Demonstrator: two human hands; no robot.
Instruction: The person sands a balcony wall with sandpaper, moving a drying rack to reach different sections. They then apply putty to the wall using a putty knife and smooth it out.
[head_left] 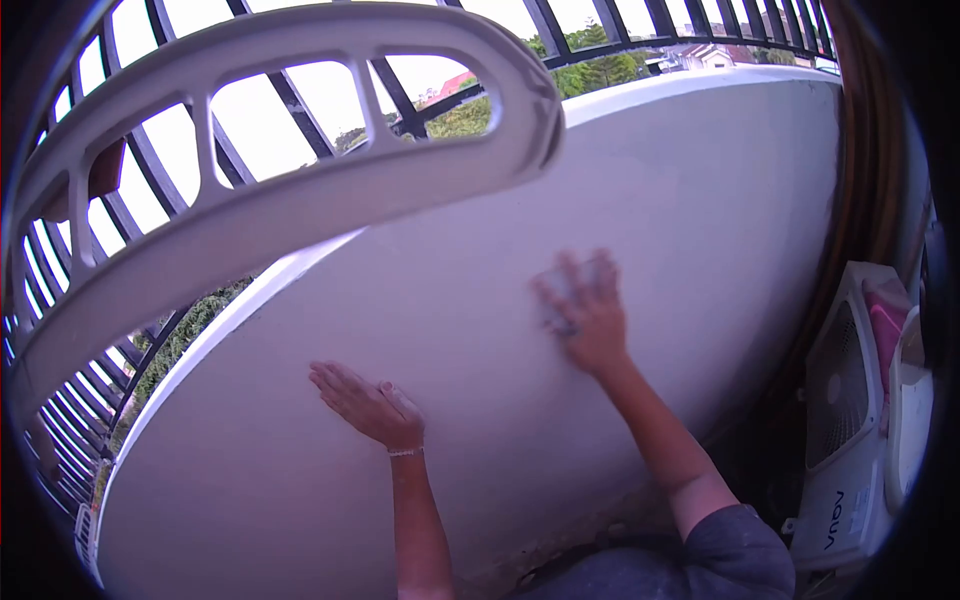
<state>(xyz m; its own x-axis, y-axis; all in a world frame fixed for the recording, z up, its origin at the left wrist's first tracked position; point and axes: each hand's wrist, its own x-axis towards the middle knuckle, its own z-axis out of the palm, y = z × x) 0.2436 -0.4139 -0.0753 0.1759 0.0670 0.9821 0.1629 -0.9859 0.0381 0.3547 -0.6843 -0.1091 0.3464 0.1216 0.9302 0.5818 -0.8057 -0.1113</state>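
Observation:
A pale, smooth low wall fills the middle of the view. My left hand is held at or just in front of it, fingers stretched out and close together. White residue shows on the thumb side of this hand, and a thin band circles the wrist. Higher and to the right, my right hand has its fingers spread against the wall and is smeared by motion. Between its fingers is a greyish patch that I cannot make out. Whether either palm touches the wall is hard to tell.
A beige plastic frame with cut-out openings juts across the upper left, close to the camera. Dark metal railings rise beyond the wall. At right stands a white plastic unit with lettering, a pink item beside it.

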